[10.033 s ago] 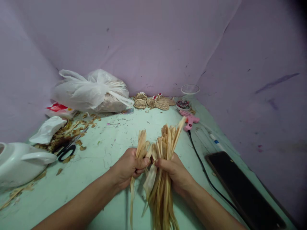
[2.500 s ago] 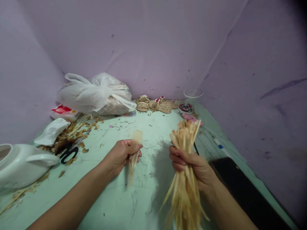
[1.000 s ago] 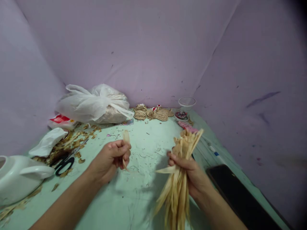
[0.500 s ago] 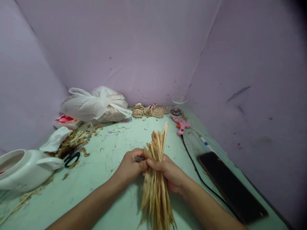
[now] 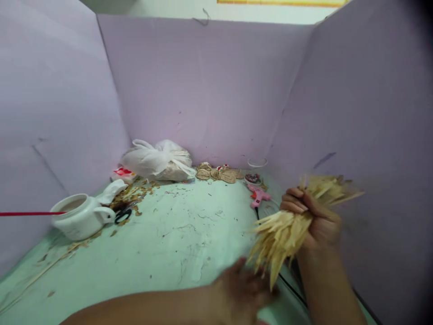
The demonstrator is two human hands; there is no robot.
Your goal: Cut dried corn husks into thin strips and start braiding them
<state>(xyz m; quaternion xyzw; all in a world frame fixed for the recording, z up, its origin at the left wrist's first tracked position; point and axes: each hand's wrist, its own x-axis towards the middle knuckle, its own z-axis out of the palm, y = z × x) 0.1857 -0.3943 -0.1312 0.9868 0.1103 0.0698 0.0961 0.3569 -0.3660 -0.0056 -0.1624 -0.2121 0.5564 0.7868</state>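
Observation:
My right hand (image 5: 316,219), raised at the right, is wrapped round a bundle of dried pale-yellow plant strips (image 5: 282,232). The bundle lies tilted, its pointed ends fanning down to the left and its other end sticking out beyond my fist, blurred. Below those fanned tips is my left hand (image 5: 241,289), smeared by motion. Its fingers look spread, and nothing shows in them. Whether they touch the tips I cannot tell.
A pink glue gun (image 5: 259,195) with a black cord lies near the right wall. Woven straw pieces (image 5: 223,174) and a tied white plastic bag (image 5: 158,158) sit at the back. Left are a white pot (image 5: 79,223) with a red strip (image 5: 27,214), black-handled scissors (image 5: 122,216) and brown scraps (image 5: 133,194).
My right hand has lifted the bundle up to the right and tipped it over. My left hand has let go of it and moved down to the right. The view has tilted up.

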